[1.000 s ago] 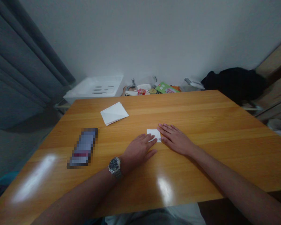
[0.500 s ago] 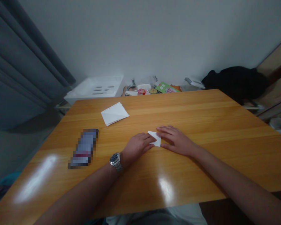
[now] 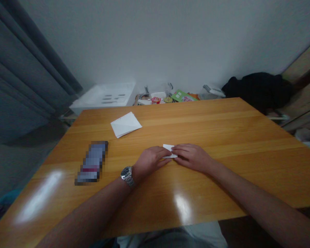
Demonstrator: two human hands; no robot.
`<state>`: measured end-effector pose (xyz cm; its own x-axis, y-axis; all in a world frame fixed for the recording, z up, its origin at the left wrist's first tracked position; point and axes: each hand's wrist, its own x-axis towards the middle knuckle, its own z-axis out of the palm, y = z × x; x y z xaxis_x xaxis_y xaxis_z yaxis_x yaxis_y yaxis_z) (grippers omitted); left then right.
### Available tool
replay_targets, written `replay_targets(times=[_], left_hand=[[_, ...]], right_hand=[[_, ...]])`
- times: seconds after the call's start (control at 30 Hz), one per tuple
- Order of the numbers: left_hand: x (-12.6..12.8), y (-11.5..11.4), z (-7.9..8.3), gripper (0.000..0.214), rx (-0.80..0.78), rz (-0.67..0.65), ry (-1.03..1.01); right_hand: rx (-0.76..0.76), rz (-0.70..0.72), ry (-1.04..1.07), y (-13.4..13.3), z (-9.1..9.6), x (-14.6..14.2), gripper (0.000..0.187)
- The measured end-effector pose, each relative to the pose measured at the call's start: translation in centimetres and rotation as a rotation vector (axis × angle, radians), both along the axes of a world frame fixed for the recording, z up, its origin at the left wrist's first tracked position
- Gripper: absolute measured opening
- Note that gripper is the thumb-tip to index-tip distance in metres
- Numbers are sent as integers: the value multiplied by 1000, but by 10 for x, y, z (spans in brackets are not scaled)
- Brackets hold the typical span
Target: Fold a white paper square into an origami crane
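A small piece of folded white paper (image 3: 167,147) lies on the wooden table in front of me, partly covered by fingers from both sides. My left hand (image 3: 152,159), with a metal watch (image 3: 127,175) on its wrist, presses the paper's left part with closed fingers, the thumb at the near edge. From the right, my right hand (image 3: 192,156) has its fingers drawn together on the paper's right edge, thumb on the near side. The fingertips of the two hands nearly meet. Under them, the exact folds are hidden.
On the wooden table (image 3: 222,131), a stack of white paper sheets (image 3: 126,124) lies beyond my left hand. A blurred-out phone (image 3: 93,162) is at the left. Behind the table are a white tray (image 3: 105,96), a green booklet (image 3: 183,96) and black cloth (image 3: 258,89).
My right hand's fingers have come closer together and moved slightly left onto the paper. The paper's visible near part looks shorter. My left hand stays nearly in place.
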<state>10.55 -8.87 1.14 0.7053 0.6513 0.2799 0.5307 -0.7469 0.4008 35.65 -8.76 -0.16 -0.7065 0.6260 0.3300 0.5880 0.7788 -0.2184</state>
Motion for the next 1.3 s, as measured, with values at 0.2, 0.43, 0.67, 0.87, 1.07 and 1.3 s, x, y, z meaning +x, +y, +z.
replay_targets(times=[0.2,0.43,0.67,0.87,1.07,1.3], left_hand=[[0,2,0,24,17,23,-29],[2,-4,3,24,128,61,-125],[7,-7,9,27,311,132,-233],[7,-5,0,42,194,40,69],[8,-4,-7,53,110,46,222],[8,-5,-3,48,103,85,220]], right_hand=[[21,-12,40,-2,2,-2,33],[-9,-62,116,-3,2,-6,20],[-252,-258,452,-1,8,-8,14],[-398,-453,538,11,-3,-3,34],[-196,-415,339,10,-2,-3,19],[-85,-229,231,11,-2,-1,18]])
